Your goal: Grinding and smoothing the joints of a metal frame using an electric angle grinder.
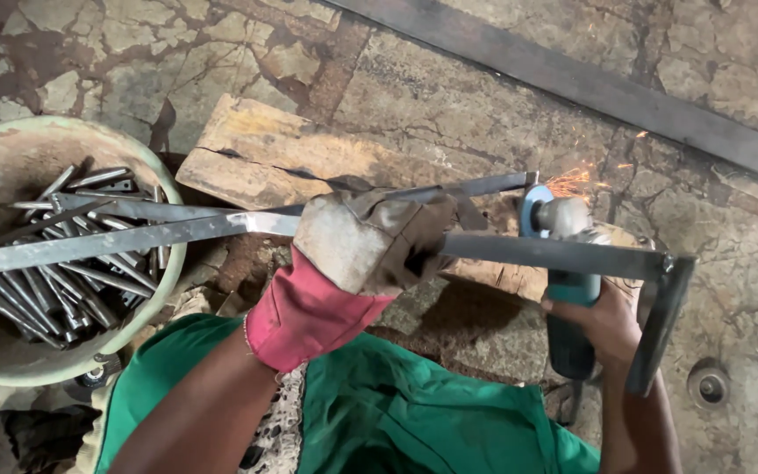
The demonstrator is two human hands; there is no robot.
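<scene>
My left hand (370, 241), in a worn grey and pink work glove, grips a long flat steel frame bar (107, 241) that runs across the view over a wooden block (265, 154). My bare right hand (603, 320) holds a teal angle grinder (568, 290). Its disc (534, 209) touches a second steel bar (475, 186), and orange sparks (576, 180) fly off to the right. The frame's right corner (664, 290) bends down beside the grinder.
A round pale basin (146, 158) at the left holds several short cut steel rods. A long dark steel strip (589, 88) lies diagonally on the cracked stone floor. A round metal fitting (708, 384) sits in the floor at lower right. My green garment (414, 412) fills the bottom.
</scene>
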